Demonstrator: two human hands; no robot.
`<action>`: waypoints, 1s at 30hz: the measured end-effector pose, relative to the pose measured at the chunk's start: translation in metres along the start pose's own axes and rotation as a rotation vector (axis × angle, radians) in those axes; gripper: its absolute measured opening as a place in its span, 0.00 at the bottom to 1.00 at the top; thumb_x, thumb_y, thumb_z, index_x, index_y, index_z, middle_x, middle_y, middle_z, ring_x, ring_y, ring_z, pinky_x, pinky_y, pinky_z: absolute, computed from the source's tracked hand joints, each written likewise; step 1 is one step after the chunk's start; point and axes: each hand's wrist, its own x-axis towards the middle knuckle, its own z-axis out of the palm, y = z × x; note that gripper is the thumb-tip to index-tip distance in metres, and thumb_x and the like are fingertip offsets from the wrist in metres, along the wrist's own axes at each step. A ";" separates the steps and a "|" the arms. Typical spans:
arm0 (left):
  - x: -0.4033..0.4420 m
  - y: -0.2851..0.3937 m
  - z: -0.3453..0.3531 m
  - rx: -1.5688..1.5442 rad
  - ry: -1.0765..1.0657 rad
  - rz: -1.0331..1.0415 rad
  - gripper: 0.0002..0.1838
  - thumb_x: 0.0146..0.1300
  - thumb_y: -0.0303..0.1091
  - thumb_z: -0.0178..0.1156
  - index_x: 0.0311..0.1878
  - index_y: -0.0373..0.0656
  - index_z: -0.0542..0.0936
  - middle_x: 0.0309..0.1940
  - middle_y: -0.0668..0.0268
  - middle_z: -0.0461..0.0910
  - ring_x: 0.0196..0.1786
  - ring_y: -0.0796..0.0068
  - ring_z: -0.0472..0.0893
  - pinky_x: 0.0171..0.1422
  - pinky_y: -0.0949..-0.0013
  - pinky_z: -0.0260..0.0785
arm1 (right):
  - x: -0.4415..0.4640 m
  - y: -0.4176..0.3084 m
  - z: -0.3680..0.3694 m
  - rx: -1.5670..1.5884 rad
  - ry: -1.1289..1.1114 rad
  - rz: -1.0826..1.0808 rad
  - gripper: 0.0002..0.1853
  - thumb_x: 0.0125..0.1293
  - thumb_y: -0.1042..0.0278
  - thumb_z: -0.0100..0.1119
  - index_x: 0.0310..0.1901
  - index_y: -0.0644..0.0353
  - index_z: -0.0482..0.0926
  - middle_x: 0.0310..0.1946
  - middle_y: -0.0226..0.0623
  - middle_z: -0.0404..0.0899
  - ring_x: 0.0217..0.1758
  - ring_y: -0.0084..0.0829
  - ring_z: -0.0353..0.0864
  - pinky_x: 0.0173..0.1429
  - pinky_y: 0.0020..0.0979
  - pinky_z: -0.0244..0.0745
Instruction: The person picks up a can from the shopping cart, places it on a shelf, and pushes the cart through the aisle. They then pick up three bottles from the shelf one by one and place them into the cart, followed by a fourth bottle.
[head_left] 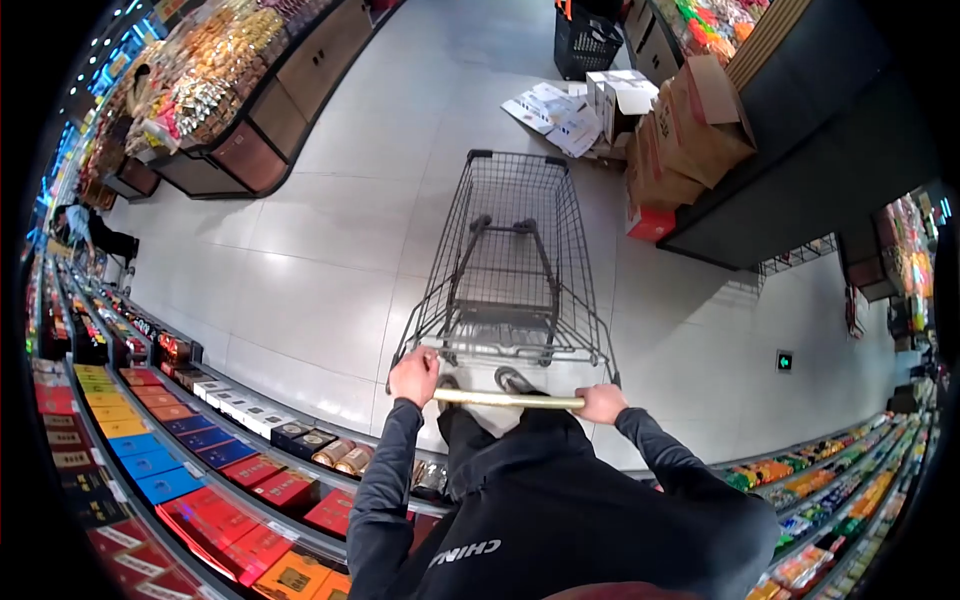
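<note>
An empty wire shopping cart (515,260) stands in front of me on the tiled floor. Its pale yellow handle bar (505,399) runs across just ahead of my body. At the bar's left end, my left hand (415,376) is closed, knuckles up. My right hand (602,403) wraps round the right end of the same bar. Both sleeves are dark, and my shoes show beneath the handle.
Shelves of boxed goods (230,480) line my left, and shelves of bright packages (820,500) my right. Ahead right are cardboard boxes (690,130), flattened papers (555,115) and a black basket (587,45). A candy display (215,90) stands ahead left. A person (95,232) bends at far left.
</note>
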 end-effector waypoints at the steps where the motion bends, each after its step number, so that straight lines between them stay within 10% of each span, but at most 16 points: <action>1: 0.004 -0.003 0.001 0.003 0.031 0.061 0.10 0.66 0.44 0.58 0.39 0.51 0.83 0.29 0.61 0.84 0.36 0.54 0.84 0.41 0.52 0.76 | -0.003 -0.005 0.003 -0.014 0.058 0.023 0.17 0.57 0.45 0.62 0.40 0.48 0.85 0.31 0.44 0.86 0.37 0.51 0.86 0.44 0.50 0.80; 30: 0.156 0.004 -0.005 0.139 -0.355 0.706 0.09 0.66 0.45 0.58 0.42 0.54 0.83 0.32 0.67 0.87 0.38 0.58 0.86 0.43 0.55 0.77 | -0.032 -0.219 0.149 0.334 0.605 0.659 0.12 0.61 0.55 0.61 0.37 0.53 0.81 0.23 0.44 0.83 0.31 0.48 0.85 0.49 0.45 0.77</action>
